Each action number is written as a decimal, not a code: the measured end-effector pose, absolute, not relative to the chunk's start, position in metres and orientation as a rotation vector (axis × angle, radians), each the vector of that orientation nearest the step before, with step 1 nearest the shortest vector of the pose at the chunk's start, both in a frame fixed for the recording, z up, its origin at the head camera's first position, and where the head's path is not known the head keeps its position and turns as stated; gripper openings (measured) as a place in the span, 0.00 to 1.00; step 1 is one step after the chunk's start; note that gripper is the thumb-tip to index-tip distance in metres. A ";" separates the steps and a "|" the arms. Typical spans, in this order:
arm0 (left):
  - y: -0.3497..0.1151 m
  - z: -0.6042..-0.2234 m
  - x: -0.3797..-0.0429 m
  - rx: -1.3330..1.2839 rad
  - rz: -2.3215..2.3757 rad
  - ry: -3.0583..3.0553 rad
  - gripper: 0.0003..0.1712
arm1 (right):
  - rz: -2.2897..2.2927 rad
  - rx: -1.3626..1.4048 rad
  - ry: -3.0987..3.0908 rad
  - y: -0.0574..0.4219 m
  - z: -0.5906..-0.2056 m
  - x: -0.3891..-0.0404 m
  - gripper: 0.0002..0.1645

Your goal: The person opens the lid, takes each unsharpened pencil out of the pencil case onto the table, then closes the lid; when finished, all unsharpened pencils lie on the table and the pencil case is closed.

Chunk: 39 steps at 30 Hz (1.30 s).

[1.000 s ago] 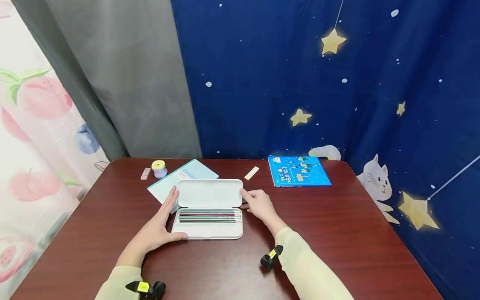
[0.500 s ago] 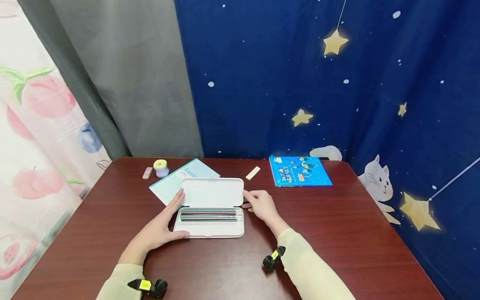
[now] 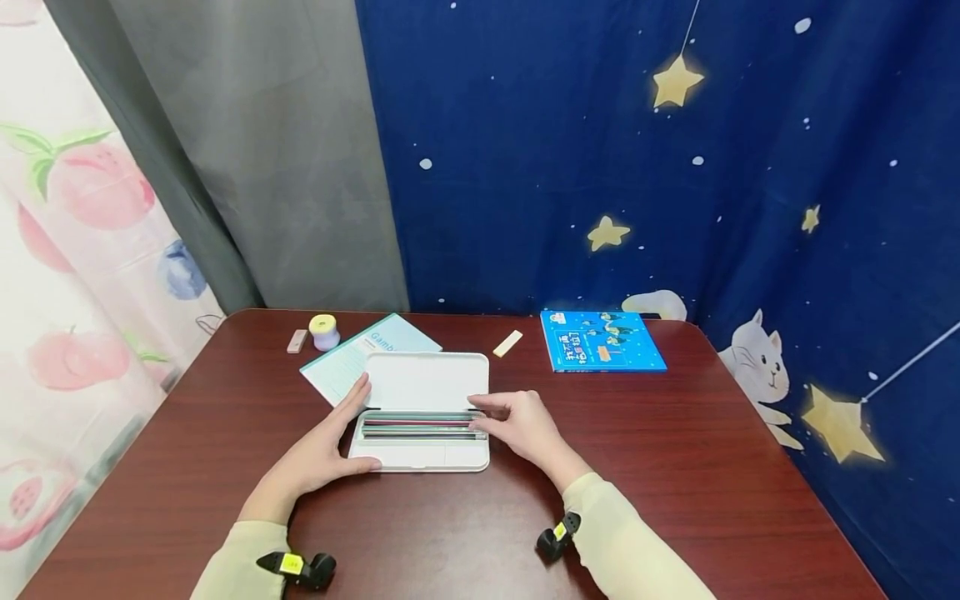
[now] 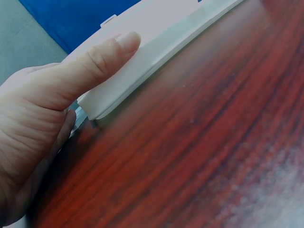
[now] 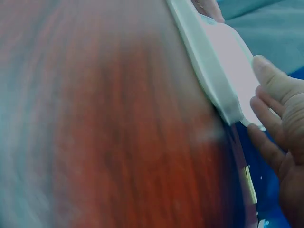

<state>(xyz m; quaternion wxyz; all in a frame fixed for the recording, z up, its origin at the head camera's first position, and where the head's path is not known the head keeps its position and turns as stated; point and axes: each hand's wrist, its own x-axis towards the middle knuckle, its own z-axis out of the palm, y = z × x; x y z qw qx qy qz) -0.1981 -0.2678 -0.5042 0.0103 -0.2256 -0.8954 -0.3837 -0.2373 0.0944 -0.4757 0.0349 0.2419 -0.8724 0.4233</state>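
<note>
1. Head: our left hand (image 3: 311, 458) spreads, fingers almost straight, against the pencil case (image 3: 412, 456) on the table (image 3: 660, 467).
2. Left wrist: thumb (image 4: 97, 65) touches its front; we judge the case light, stiff, holdable there.
3. Right wrist: our right hand (image 5: 294, 114), fingers apart, holds nothing.

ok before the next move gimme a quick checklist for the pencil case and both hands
1. Pencil case lid open: ok.
2. Pencils lying in the case: ok, side by side.
3. Left hand on the case: ok, thumb resting on its front.
4. Right hand pinching a pencil: not ok, thumb and index finger stand apart.
5. Right hand touching the pencils: cannot tell.
6. Notebook fully visible: not ok, partly hidden.
</note>
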 end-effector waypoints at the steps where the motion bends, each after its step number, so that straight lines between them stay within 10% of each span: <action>1: -0.268 -0.504 -0.198 -0.708 -1.205 -2.794 0.71 | 1.206 0.783 -2.720 0.093 -0.475 -0.237 0.23; 39: -0.269 -0.506 -0.202 -0.726 -1.212 -2.778 0.71 | 0.878 0.806 -2.752 0.073 -0.478 -0.235 0.11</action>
